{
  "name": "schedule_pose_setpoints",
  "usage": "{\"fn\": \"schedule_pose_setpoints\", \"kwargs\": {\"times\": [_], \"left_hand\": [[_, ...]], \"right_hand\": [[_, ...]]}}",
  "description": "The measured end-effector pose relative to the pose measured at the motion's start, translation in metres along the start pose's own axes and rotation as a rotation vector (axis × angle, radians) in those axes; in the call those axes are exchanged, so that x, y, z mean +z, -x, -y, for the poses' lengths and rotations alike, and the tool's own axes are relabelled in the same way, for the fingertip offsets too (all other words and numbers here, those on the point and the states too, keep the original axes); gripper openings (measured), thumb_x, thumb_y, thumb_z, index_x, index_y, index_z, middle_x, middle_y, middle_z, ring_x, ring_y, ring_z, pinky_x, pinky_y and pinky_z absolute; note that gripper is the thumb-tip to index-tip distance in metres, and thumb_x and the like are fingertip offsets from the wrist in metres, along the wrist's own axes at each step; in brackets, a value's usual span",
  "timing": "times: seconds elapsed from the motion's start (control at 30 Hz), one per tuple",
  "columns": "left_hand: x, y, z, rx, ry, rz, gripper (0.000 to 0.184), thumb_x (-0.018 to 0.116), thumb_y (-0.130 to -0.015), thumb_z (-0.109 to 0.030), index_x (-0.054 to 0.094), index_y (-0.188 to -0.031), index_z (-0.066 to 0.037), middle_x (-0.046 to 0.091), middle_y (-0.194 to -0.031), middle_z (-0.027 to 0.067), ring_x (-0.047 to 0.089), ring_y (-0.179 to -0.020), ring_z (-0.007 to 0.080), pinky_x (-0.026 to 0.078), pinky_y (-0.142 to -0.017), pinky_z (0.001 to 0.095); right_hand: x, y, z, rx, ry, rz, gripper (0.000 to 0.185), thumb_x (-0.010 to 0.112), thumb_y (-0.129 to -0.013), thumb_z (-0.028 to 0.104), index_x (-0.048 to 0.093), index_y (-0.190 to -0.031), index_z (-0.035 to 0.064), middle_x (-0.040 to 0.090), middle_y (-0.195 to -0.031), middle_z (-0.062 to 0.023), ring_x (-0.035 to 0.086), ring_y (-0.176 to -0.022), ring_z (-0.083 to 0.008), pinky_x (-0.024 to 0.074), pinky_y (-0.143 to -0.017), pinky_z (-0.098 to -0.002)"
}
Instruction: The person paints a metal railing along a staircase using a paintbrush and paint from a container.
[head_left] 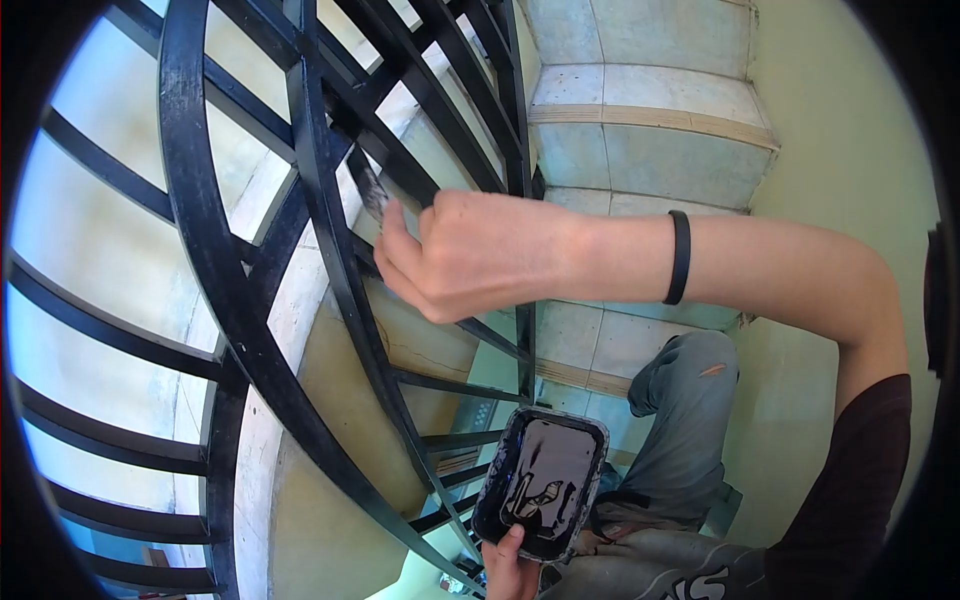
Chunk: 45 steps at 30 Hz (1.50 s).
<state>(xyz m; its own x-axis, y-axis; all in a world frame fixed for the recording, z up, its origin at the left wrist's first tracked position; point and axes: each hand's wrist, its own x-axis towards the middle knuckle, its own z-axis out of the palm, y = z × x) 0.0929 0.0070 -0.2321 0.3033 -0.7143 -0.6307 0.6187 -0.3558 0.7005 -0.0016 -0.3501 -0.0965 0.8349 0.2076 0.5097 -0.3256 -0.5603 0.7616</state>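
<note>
My right hand (470, 245) reaches across to the black metal railing (340, 255), fingers closed around a paintbrush (369, 185) smeared with dark paint. The brush points up and left among the bars; its tip is hard to tell from the black metal behind it. Low in the view, my left hand (512, 568) grips the near edge of a small rectangular paint tray (598, 450), thumb over the rim. Glossy black paint (555, 465) lies in the tray, and its rim is stained. Most of the left fingers are hidden under the tray.
Tiled stairs (660, 155) climb beside the railing, bounded on the right by a pale green wall (850, 150). Curved bars fill the left side, with a pale wall behind them. My bent knee (690, 380) in grey trousers is on the steps, right of the tray.
</note>
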Motion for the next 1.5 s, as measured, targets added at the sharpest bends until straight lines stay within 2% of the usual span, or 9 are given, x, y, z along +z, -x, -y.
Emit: {"fn": "schedule_pose_setpoints", "kwargs": {"times": [0.23,0.37,0.5,0.6,0.73,0.9,1.0,1.4,1.5], "left_hand": [[-0.009,0.005,0.001,-0.022,-0.035,-0.048,0.065,0.064,-0.098,-0.021,0.034,-0.153,-0.002,0.047,-0.15,0.0164,0.046,-0.138,0.0354,0.04,-0.116,0.0514],[-0.005,0.011,-0.003,0.003,-0.06,-0.037,0.065,0.063,-0.098,-0.021,0.034,-0.153,-0.003,0.047,-0.149,0.0168,0.047,-0.137,0.0357,0.042,-0.115,0.0515],[-0.021,0.006,0.006,-0.023,-0.028,0.009,0.065,0.063,-0.098,-0.021,0.033,-0.153,-0.004,0.047,-0.148,0.0173,0.048,-0.136,0.036,0.044,-0.114,0.0517],[-0.014,0.009,0.005,-0.008,0.005,0.001,0.065,0.063,-0.098,-0.021,0.033,-0.153,-0.004,0.048,-0.147,0.0172,0.048,-0.136,0.0355,0.044,-0.113,0.0513],[-0.024,0.007,0.01,0.028,0.03,0.07,0.063,0.062,-0.099,-0.02,0.034,-0.153,-0.005,0.049,-0.147,0.0159,0.048,-0.136,0.0332,0.044,-0.112,0.0498],[-0.037,0.002,0.022,0.093,0.04,0.111,0.062,0.062,-0.1,-0.019,0.033,-0.153,-0.007,0.048,-0.148,0.0151,0.048,-0.136,0.0331,0.045,-0.112,0.0496],[-0.033,0.005,0.016,0.053,0.081,0.146,0.064,0.062,-0.099,-0.018,0.032,-0.154,-0.007,0.046,-0.15,0.0154,0.048,-0.137,0.0344,0.046,-0.112,0.0501],[-0.034,0.014,0.009,0.092,0.063,0.187,0.057,0.064,-0.1,-0.021,0.042,-0.148,-0.002,0.058,-0.139,0.0158,0.06,-0.125,0.031,0.054,-0.101,0.0444],[-0.038,0.013,0.013,0.053,0.063,0.17,0.054,0.062,-0.101,-0.019,0.042,-0.148,-0.002,0.056,-0.141,0.0155,0.059,-0.126,0.0301,0.054,-0.1,0.0437]], "right_hand": [[-0.003,0.0,0.002,-0.01,-0.014,0.153,0.028,0.065,-0.082,0.011,0.07,-0.101,-0.01,0.071,-0.094,-0.0255,0.063,-0.053,-0.012,0.0484,-0.045,-0.0248],[-0.001,-0.007,-0.007,0.037,0.043,-0.006,0.027,0.063,-0.083,0.011,0.068,-0.097,-0.0112,0.07,-0.093,-0.0266,0.064,-0.051,-0.0146,0.0492,-0.044,-0.0262],[0.002,0.013,0.025,0.014,-0.021,0.158,0.029,0.061,-0.083,0.014,0.069,-0.101,-0.0071,0.07,-0.094,-0.0249,0.066,-0.055,-0.0136,0.0498,-0.048,-0.0246],[-0.01,0.014,0.032,0.058,-0.211,0.071,0.031,0.061,-0.082,0.015,0.068,-0.104,-0.0058,0.07,-0.094,-0.0248,0.066,-0.055,-0.0142,0.05,-0.049,-0.0247],[-0.011,0.006,0.023,0.188,-0.145,-0.065,0.03,0.064,-0.08,0.015,0.07,-0.101,-0.0063,0.071,-0.088,-0.0228,0.066,-0.052,-0.0157,0.0502,-0.046,-0.026],[-0.003,0.017,0.05,0.075,-0.142,0.207,0.034,0.061,-0.082,0.013,0.067,-0.111,-0.0045,0.07,-0.101,-0.0249,0.064,-0.056,-0.013,0.0502,-0.051,-0.0244],[-0.014,-0.006,0.03,0.128,-0.119,0.052,0.034,0.061,-0.082,0.013,0.068,-0.11,-0.0053,0.07,-0.098,-0.0258,0.064,-0.054,-0.014,0.0507,-0.051,-0.0251],[-0.013,-0.017,0.023,-0.071,-0.036,0.264,0.033,0.063,-0.081,0.014,0.069,-0.106,-0.0072,0.07,-0.1,-0.028,0.066,-0.054,-0.0151,0.0503,-0.049,-0.0253],[-0.005,-0.008,0.032,-0.221,-0.046,0.41,0.033,0.063,-0.082,0.014,0.068,-0.109,-0.0044,0.07,-0.103,-0.0259,0.064,-0.056,-0.0132,0.0494,-0.049,-0.0249]]}}
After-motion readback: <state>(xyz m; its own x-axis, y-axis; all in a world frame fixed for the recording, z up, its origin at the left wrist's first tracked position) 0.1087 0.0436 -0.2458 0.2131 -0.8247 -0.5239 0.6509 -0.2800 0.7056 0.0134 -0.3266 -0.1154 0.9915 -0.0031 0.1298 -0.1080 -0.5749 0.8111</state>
